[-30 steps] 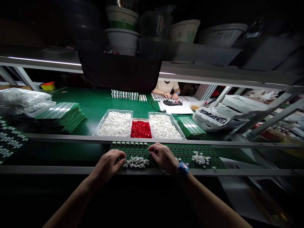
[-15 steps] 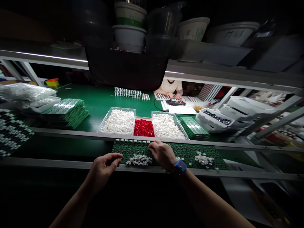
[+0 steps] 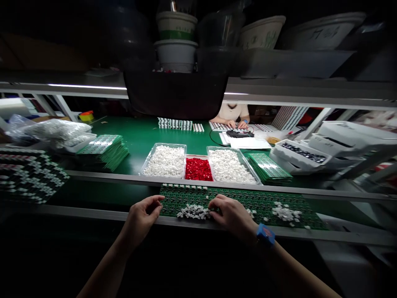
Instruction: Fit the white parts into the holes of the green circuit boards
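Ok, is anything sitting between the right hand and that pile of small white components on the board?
Nothing visible does: the right hand lies right beside the pile of small white components, with no object between them on the green circuit board.

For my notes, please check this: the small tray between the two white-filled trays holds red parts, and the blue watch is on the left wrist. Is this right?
No: the blue watch is on the right wrist, not the left; the head view shows it. The small tray with its red parts is as you said.
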Available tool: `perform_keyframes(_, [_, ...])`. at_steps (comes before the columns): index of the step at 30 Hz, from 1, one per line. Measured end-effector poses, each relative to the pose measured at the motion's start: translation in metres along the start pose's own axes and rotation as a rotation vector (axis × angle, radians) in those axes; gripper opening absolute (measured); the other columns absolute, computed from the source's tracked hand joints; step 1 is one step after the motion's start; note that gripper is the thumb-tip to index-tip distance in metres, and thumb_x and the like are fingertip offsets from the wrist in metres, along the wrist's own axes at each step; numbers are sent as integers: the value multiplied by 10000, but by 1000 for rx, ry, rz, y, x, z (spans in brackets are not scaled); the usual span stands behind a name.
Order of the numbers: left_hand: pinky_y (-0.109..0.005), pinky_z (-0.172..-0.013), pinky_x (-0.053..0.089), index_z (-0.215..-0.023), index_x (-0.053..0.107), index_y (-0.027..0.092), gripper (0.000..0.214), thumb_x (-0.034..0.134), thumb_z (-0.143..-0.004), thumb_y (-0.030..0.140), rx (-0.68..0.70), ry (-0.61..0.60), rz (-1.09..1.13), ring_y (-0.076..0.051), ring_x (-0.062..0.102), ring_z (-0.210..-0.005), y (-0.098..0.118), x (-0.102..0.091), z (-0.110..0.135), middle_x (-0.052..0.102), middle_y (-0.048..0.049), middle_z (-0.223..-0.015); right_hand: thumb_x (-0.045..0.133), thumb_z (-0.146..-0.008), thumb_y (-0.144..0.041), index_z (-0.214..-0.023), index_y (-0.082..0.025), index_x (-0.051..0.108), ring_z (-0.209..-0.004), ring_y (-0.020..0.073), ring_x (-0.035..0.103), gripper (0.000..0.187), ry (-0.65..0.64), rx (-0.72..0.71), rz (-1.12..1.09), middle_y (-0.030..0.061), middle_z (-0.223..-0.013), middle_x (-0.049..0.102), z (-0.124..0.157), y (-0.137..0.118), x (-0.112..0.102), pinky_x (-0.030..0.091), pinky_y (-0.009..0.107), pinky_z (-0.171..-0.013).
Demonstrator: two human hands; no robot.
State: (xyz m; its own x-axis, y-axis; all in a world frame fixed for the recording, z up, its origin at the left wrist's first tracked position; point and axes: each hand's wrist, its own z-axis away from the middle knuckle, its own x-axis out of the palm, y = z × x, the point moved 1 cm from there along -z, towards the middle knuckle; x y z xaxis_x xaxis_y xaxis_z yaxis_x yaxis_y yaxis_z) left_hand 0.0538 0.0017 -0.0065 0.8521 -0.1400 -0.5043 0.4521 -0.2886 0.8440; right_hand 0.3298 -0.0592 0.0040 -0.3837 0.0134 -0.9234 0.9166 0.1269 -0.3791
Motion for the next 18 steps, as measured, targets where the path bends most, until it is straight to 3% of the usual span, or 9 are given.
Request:
perform_keyframes(4, [-249, -644, 526, -850, 659, 158, 183, 571, -810, 313, 56, 38, -151, -164, 660, -668, -2, -3, -12, 707, -26, -739, 584, -801, -215, -806, -211, 653, -694, 145, 606, 70, 15, 13, -63, 22, -858, 631, 0, -2, 5, 438, 247, -656])
perform_keyframes(8, [-293, -737, 504, -844, 652, 170, 149, 520, -850, 238, 232, 58, -390, -186, 641, -776, -1, -3, -23, 682, -49, -819, 560, -800, -222, -782, -201, 624, -686, 147, 595, 70, 37, 8, -87, 22, -831, 627, 0, -2, 7, 436, 250, -650])
perform_keyframes(18, [-339, -787, 475, -832, 645, 168, 156, 501, -854, 113, 400, -34, -656, -214, 582, -834, 5, 2, -41, 648, -73, -816, 520, -777, -192, -715, -190, 573, -580, 127, 544, 82, 203, -51, -210, 11, -686, 613, 3, 1, 5, 411, 227, -565])
